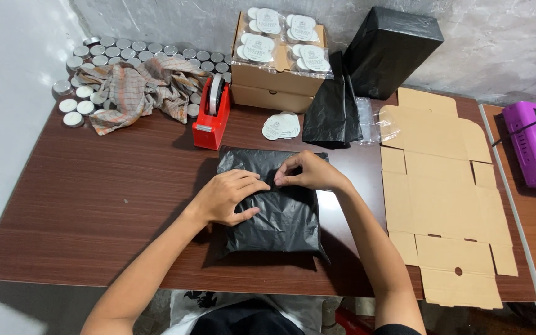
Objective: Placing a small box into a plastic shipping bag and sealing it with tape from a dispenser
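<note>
Near the middle of the front edge of the desk (94, 198): a parcel wrapped in black plastic (277, 214), lying flat, both hands on its upper face. Left hand (224, 195) spread palm down, fingers (252, 185) loosely curled and pressed onto the wrap, gripping nothing, seemingly to pin the film against the parcel. Right hand (308, 172) just beside it, fingertips (280, 180) pinched shut on a fold of the plastic near the parcel's far edge, probably to keep the fold taut; whether a bit of tape sits under them, cannot tell.

Within easy reach just beyond the parcel: a red tape dispenser (211, 115), standing toward the back of the desk. Along the back edge: a stack of brown cartons (274, 84) topped with bagged white round labels (283, 37), more loose labels (280, 126) in front, a tall black-wrapped box (392, 49) leaning at the wall, a limp black bag (333, 111). At the back left corner: rows of small silver tins (103, 53) half covered by a checked cloth (138, 87). Along the right edge: an unfolded cardboard box blank (445, 192), laid flat. Beyond it, on a neighbouring surface: a purple device (535, 146).
</note>
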